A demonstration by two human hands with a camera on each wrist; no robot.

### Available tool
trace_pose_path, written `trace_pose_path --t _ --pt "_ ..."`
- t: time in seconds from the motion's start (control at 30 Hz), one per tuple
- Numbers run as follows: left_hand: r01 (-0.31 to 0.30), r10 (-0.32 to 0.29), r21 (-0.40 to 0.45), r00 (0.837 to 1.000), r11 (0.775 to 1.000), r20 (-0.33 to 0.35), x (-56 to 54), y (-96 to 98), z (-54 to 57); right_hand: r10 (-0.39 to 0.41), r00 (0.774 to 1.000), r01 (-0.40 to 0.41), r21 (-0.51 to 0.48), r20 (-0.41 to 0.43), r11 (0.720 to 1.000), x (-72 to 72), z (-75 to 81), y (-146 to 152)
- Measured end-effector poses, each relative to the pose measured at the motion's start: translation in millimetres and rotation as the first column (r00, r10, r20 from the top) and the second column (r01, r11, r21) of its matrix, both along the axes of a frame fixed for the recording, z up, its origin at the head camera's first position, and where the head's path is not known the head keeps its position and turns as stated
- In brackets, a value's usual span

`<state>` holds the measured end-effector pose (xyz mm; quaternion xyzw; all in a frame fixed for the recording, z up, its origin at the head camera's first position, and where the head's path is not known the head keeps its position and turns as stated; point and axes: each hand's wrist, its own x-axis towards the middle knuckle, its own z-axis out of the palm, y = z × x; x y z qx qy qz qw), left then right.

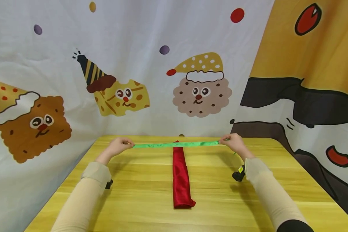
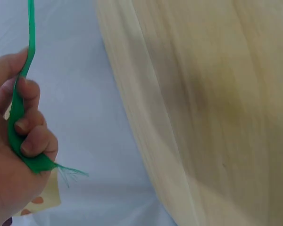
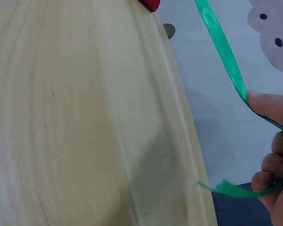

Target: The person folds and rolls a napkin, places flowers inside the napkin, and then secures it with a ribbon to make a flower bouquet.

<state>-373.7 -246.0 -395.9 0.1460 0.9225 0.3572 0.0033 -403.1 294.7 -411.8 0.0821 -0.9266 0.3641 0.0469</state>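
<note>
A shiny green ribbon (image 1: pixel 162 145) is stretched nearly level between both hands above the table's far part. My left hand (image 1: pixel 120 146) pinches one end; in the left wrist view the ribbon (image 2: pixel 15 122) runs through the curled fingers and its frayed tip (image 2: pixel 70 170) sticks out below the palm. My right hand (image 1: pixel 233 142) pinches the other end, and a loose frayed tail (image 3: pixel 233 189) hangs past its fingers in the right wrist view. Beneath the ribbon, a folded red satin cloth (image 1: pixel 181 180) lies lengthwise on the table, its far end crossed by the ribbon in the head view.
The wooden table (image 1: pixel 139 199) reaches back to a hanging white curtain (image 1: pixel 150 25) printed with cartoon biscuits and cheese. A black wrist device (image 1: pixel 239 174) shows under the right sleeve, another dark one (image 1: pixel 109 184) by the left sleeve.
</note>
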Motion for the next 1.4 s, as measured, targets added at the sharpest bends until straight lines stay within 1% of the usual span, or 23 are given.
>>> trace_pose_path --t 0.07,0.17,0.2,0.33,0.47,0.6,0.9,1.07,1.23,1.4 --pt "-0.030 0.030 -0.007 0.999 1.000 -0.014 -2.7 2.6 -0.1 -0.025 0.999 0.025 0.014 -0.035 1.000 -2.3 -2.4 -2" --pt "-0.063 0.063 -0.007 0.998 0.998 -0.025 -6.3 4.1 0.1 -0.054 0.996 0.055 0.012 -0.064 0.998 -4.3 -5.0 -5" --pt "-0.080 0.080 -0.007 0.996 0.997 -0.026 -7.6 4.3 -0.1 -0.067 0.995 0.068 0.008 -0.069 0.998 -4.4 -5.7 -5" --pt "-0.119 0.118 -0.019 0.992 0.993 -0.045 -12.8 5.1 -1.6 -0.105 0.992 0.106 0.006 -0.069 0.994 -3.9 -8.3 -6" --pt "-0.143 0.141 -0.028 0.988 0.989 -0.062 -17.1 7.1 -3.3 -0.095 0.991 0.098 0.031 -0.094 0.995 -5.1 -10.5 -7" --pt "-0.148 0.145 -0.034 0.987 0.988 -0.067 -21.4 10.6 -2.9 -0.088 0.988 0.096 0.055 -0.126 0.994 -9.1 -12.7 -5" --pt "-0.141 0.132 -0.098 0.987 0.985 -0.095 -35.8 20.3 1.1 -0.106 0.988 0.119 0.113 -0.116 0.986 -20.0 -16.0 -2" --pt "-0.166 0.150 -0.134 0.982 0.977 -0.118 -41.0 25.8 2.0 -0.127 0.987 0.140 0.139 -0.099 0.980 -26.0 -20.0 -4" --pt "-0.187 0.172 -0.130 0.978 0.974 -0.119 -42.1 27.9 -1.5 -0.150 0.985 0.161 0.146 -0.085 0.976 -29.9 -24.1 -5" --pt "-0.207 0.196 -0.122 0.976 0.971 -0.095 -47.0 28.2 -7.7 -0.165 0.985 0.168 0.102 -0.040 0.980 -33.1 -28.5 -8"
